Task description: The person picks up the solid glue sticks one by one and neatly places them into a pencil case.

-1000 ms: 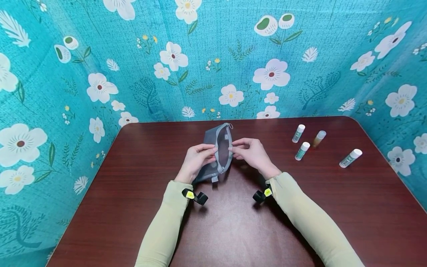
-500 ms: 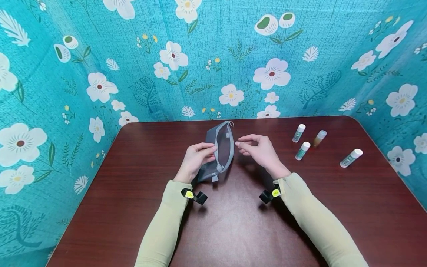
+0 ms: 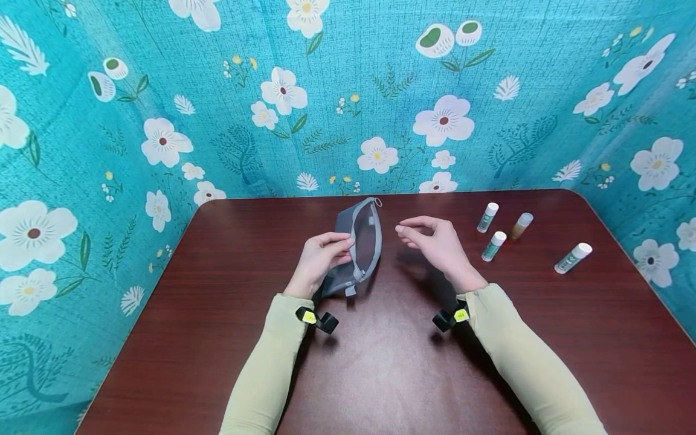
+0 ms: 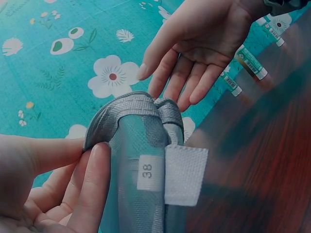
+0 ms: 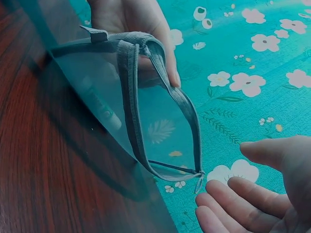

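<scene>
Gray mesh zipper pouch (image 3: 367,241) gapes open near the table's (image 3: 190,338) far edge, its left rim pinched by the left hand (image 3: 321,257). A gap separates it from the right hand (image 3: 435,244), thumb apart from loosely extended fingers. Left-wrist view alone makes the label (image 4: 149,173) "38" legible; right-wrist view, a tube (image 5: 101,104) through the mesh.

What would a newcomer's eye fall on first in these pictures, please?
Probably the turquoise flowered cloth behind the table. Next might come the open grey mesh pouch near the middle, pinched at its edge by the left hand, with the right hand apart from it. Four small tubes farther right may also catch the eye.
</scene>
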The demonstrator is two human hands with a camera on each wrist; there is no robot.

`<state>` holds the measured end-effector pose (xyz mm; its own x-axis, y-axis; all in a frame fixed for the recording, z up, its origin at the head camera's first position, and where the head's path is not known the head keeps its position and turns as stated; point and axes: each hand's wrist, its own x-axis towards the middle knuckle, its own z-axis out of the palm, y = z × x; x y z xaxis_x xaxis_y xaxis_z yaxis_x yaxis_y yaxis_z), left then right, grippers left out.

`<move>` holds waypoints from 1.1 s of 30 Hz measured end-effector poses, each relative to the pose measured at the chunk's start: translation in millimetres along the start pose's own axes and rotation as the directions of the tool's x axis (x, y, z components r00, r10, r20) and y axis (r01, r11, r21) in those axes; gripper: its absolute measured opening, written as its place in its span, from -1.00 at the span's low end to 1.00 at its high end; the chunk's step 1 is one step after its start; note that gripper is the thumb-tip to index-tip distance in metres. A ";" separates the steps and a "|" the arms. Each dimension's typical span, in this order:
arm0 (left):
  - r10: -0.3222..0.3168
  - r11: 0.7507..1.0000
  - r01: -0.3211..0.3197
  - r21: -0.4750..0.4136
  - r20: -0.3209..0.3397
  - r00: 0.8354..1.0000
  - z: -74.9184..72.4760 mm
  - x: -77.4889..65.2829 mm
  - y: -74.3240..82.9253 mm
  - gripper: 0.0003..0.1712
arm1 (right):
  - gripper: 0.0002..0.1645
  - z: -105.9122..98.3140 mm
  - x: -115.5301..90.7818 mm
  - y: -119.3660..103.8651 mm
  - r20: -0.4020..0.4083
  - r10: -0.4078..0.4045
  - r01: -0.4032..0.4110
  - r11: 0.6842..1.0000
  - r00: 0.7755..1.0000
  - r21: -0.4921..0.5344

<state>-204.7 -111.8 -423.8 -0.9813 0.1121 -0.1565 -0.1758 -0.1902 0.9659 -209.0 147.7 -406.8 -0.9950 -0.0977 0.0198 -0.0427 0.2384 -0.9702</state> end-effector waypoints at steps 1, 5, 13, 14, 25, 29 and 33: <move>0.001 1.000 -0.001 0.003 0.001 1.000 -0.1 -0.1 0.0 -0.72 | -0.48 -1.4 -0.3 0.4 -0.001 -0.002 0.002 1.000 1.000 0.002; 0.004 1.000 -0.005 0.014 0.009 1.000 -0.7 -0.4 -0.6 -0.71 | -0.49 -6.4 -1.4 3.3 -0.011 -0.013 0.013 1.000 1.000 0.000; 0.018 1.000 -0.018 0.017 0.017 1.000 -0.8 -0.4 -1.5 -0.73 | -0.46 -15.8 -6.2 5.5 -0.033 -0.035 0.035 0.999 0.999 0.002; 0.018 1.000 -0.019 0.017 0.017 1.000 -0.8 -0.3 -1.7 -0.73 | -0.46 -16.9 -6.8 5.1 -0.037 -0.036 0.036 0.999 0.999 0.000; 0.008 1.000 -0.008 -0.004 0.010 1.000 -0.6 0.4 -2.6 -0.76 | -0.43 -33.5 -16.4 -0.4 -0.106 -0.066 0.062 0.997 0.992 -0.038; 0.006 1.000 -0.006 0.001 0.012 1.000 -0.5 0.3 -2.2 -0.76 | -0.39 -40.0 -19.7 -2.6 -0.125 -0.040 0.032 0.997 0.991 -0.066; 0.008 1.000 -0.008 0.010 0.014 1.000 -0.5 0.6 -2.0 -0.76 | -0.37 -45.6 -24.0 -5.8 -0.140 -0.013 0.002 0.997 0.990 -0.081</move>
<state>-205.0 -111.9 -425.9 -0.9815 0.1245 -0.1457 -0.1669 -0.1813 0.9692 -189.0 192.8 -390.7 -0.9972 0.0354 0.0663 -0.0518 0.3157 -0.9474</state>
